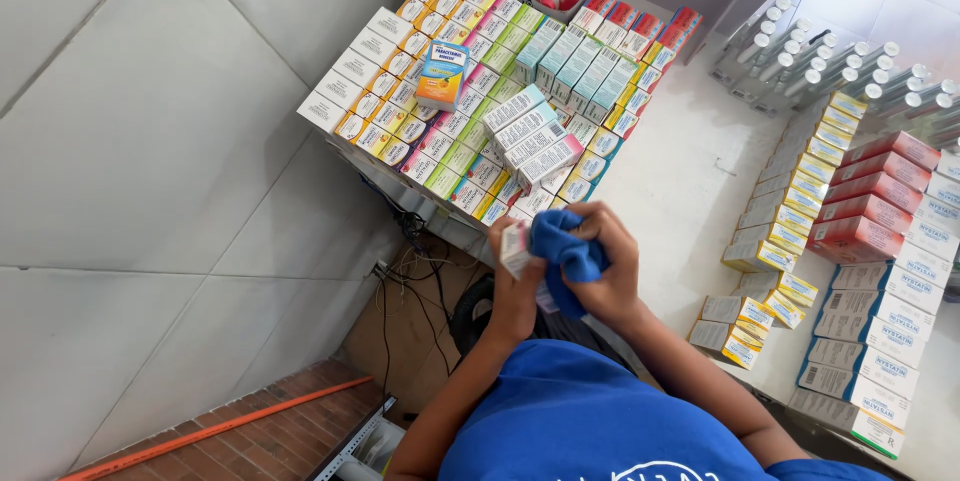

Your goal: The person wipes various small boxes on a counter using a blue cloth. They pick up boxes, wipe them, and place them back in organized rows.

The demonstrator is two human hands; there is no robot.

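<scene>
Left hand is gripping a small white box, and the right hand has a blue cloth pressed against it. Just beyond them sits a packed block of colourful medicine boxes. Red boxes and white-capped bottles line the white counter to the right.

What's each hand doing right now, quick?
Left hand: fingers closed around a small white box.
Right hand: fingers closed on a blue cloth, pressed against that box.
</scene>
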